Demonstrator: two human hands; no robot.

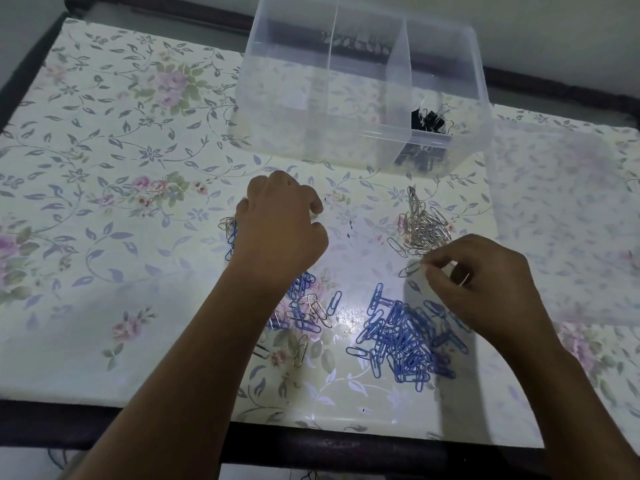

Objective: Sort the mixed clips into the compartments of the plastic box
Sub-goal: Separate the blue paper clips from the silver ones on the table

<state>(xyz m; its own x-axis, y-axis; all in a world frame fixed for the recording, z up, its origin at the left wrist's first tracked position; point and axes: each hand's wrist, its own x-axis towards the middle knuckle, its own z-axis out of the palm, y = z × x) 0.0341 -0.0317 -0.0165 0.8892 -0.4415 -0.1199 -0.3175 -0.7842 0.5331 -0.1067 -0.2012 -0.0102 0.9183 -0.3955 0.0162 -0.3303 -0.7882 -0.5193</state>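
A clear plastic box (360, 147) with dividers stands at the back; black binder clips (431, 121) lie in its right compartment. On the table lie a pile of silver paper clips (424, 226), a pile of blue paper clips (405, 341) and a mixed blue and silver heap (304, 310). My left hand (280, 223) hovers with curled fingers over the mixed heap's far end, where a few clips (229, 230) show at its left; what it holds is hidden. My right hand (485, 289) pinches a silver clip (410, 269) just below the silver pile.
The box's clear lid (561, 216) lies flat on the right of the table. A floral plastic cloth (104, 202) covers the table, whose dark front edge (311, 441) runs close below the clips. A white wall stands behind.
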